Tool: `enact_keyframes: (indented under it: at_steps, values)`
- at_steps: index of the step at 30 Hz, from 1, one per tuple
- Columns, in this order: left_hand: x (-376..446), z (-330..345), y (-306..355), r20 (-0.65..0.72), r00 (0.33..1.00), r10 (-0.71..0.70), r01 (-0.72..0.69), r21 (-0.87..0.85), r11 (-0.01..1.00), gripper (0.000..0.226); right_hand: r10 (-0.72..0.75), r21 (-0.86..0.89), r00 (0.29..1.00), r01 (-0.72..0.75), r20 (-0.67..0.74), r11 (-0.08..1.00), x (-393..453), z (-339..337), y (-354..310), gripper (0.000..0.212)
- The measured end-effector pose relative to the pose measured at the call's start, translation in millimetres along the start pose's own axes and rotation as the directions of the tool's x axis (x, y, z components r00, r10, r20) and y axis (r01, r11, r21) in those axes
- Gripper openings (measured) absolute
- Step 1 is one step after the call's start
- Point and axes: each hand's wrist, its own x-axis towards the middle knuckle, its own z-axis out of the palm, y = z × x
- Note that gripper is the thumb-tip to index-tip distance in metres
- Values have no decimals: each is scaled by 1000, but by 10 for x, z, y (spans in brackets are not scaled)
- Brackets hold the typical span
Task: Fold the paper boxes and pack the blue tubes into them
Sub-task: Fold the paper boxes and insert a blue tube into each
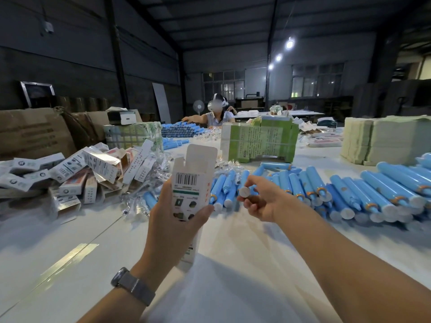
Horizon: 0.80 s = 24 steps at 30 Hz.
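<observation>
Two hands over a white surface [70,229]: left hand [172,227] with grip curled round an upright paper box [190,183], top flaps open; right hand [261,201] with grip pinching a blue tube [245,191] by its white cap end, just beside the box. More blue tubes [349,192] in rows to the right; folded boxes [70,173] heaped at left. Second person [217,113] seated across.

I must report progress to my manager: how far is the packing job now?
Done: a pile of folded boxes lies at left. In hand: the left hand holds an opened box, top flap up; the right hand pinches a tube by its white cap. Left: many blue tubes lie unpacked on the table.
</observation>
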Motion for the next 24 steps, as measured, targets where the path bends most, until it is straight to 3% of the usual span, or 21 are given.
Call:
enact_keyframes:
  at_steps: [3,4,8,13,16,19,22,24]
  values:
    - [-7,8,-10,13,999,-41,42,-100,994,19,-47,133,988,28,146,991,-41,40,2,18]
    - [-10,6,-20,10,998,-59,60,-142,988,17,-85,128,977,60,197,990,-60,57,1,17]
    - [31,-27,-47,-20,988,-152,144,-215,966,37,-188,16,927,193,325,981,-128,129,-16,14]
    - [62,-46,-71,38,992,-117,123,-202,972,48,-371,70,891,365,264,928,-242,299,-70,12]
    - [71,-54,-30,20,999,-40,42,-128,991,38,-563,155,777,543,281,826,-381,345,-159,7]
    - [99,-74,-23,-21,999,-40,39,-50,998,19,-726,198,648,699,229,687,-562,427,-265,16]
    - [109,-84,-54,-41,998,-46,45,-22,999,25,-841,109,525,836,127,538,-702,492,-314,21]
    - [115,-89,-60,-49,997,-54,53,-25,998,26,-873,67,481,872,76,486,-765,489,-339,21]
